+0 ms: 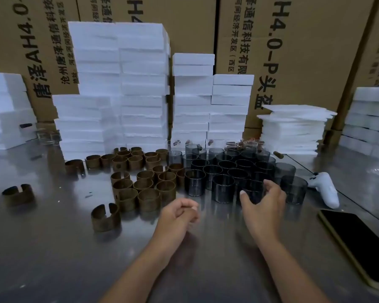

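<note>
- Right hand (263, 200): the fingers curl round one smoky-grey, see-through cylindrical tube (253, 193), thumb on its left wall. It stands upright on the shiny metal surface (53, 248), at the near edge of a packed cluster of matching tubes (223, 169).
- Left hand (179, 215): fingers curled in, nothing visible in them, left of the tube.
- Risk: neighbouring tubes crowd just beyond the fingertips, so a sideways drag could topple several.
- The tubes look empty. The brown cardboard cartons (304, 51) behind hide their contents.

Printed sideways in black on tall brown cardboard carton (311, 51), far beyond right hand (263, 200) fingers (271, 186): "AH4.0-P头盔", with smaller "通信科技有限" alongside. On similar brown carton (15, 51), far beyond and left of left hand (179, 213) fingers (190, 209): "唐泽AH4.0-".
</note>
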Demonstrator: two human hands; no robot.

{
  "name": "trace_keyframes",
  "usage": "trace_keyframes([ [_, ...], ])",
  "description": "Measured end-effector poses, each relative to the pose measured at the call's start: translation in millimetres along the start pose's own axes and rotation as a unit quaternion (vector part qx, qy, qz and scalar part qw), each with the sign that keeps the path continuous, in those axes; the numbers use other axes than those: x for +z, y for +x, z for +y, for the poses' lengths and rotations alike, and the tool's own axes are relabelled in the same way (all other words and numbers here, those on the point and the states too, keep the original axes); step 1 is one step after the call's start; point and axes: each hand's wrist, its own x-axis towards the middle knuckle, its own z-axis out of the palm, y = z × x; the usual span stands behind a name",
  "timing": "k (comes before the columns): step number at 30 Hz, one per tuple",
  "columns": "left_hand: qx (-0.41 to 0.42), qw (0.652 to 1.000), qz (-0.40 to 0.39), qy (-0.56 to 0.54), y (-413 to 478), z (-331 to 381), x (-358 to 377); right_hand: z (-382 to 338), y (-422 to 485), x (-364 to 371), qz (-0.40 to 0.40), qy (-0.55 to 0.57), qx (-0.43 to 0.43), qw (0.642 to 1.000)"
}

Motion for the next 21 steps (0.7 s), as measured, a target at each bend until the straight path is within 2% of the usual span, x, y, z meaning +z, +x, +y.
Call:
trace_keyframes([
  [6, 0.021, 1.0, 0.002, -0.01, -1, -3, -2, 11, 8, 4, -0.103, -0.011, 0.039, 0.994],
  [15, 0.021, 1.0, 0.01, 0.019, -6, -5, -5, 15, 9, 5, -0.089, -0.065, 0.05, 0.993],
  [21, 0.03, 0.999, 0.036, 0.019, -10, -4, -5, 5, -2, 1, -0.109, -0.013, 0.008, 0.994],
])
